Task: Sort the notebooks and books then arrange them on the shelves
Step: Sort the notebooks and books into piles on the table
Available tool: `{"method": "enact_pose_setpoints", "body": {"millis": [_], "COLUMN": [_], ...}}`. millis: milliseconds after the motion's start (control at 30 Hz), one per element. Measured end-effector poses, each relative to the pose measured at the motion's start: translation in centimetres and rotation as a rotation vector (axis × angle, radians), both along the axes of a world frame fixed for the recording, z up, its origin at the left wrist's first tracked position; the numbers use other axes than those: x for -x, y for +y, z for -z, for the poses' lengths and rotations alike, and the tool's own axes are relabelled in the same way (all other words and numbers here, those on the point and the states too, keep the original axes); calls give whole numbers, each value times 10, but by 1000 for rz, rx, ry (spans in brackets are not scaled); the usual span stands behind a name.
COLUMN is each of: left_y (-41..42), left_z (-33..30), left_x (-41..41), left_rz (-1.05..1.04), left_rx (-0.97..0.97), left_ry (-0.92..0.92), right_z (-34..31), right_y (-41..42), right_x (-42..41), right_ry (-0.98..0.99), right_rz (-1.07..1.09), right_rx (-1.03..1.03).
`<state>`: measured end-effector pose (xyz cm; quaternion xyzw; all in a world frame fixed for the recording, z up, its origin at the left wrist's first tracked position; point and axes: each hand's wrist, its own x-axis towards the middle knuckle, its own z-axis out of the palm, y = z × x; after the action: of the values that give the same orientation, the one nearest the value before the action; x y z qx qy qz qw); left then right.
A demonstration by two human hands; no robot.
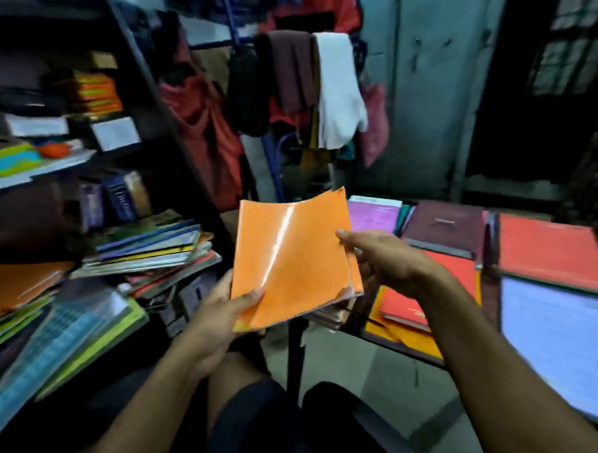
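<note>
An orange glossy notebook point(289, 256) is held in the air at the centre, its cover bent. My left hand point(225, 312) grips its lower left corner, thumb on the cover. My right hand point(382, 254) holds its right edge, thumb on top and fingers behind. A messy pile of books point(159, 247) lies on the lower shelf at the left. On the table at the right lie a maroon book point(445, 229), a red book point(556, 254), a purple notebook point(373, 216) and a pale blue one point(560, 337).
A dark shelf unit point(149, 83) stands at the left with more books and boxes on its upper levels. Clothes hang on a rack point(296, 89) behind. A grey metal cupboard point(433, 95) stands at the back right. My knees are below.
</note>
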<state>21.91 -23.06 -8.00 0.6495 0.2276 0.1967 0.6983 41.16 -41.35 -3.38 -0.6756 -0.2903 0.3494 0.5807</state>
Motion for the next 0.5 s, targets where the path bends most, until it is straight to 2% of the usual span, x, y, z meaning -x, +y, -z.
{"method": "enact_pose_setpoints", "body": {"millis": [100, 233, 333, 400, 467, 500], "left_y": [-4, -8, 6, 18, 26, 28], "left_z": [4, 19, 33, 35, 35, 34], "left_x": [-48, -97, -116, -125, -134, -138], "left_rz": [67, 32, 52, 23, -63, -88], "left_rx": [-94, -198, -375, -597, -905, -967], "left_ry": [49, 119, 205, 297, 487, 544], "right_z": [-5, -2, 8, 14, 22, 25], "right_y": [-47, -105, -141, -155, -161, -162], "right_x": [-40, -83, -106, -115, -118, -118], "right_ry": [-164, -205, -189, -136, -94, -79], "right_rz": [45, 176, 240, 204, 142, 118], "right_rx": [116, 251, 443, 648, 823, 887]}}
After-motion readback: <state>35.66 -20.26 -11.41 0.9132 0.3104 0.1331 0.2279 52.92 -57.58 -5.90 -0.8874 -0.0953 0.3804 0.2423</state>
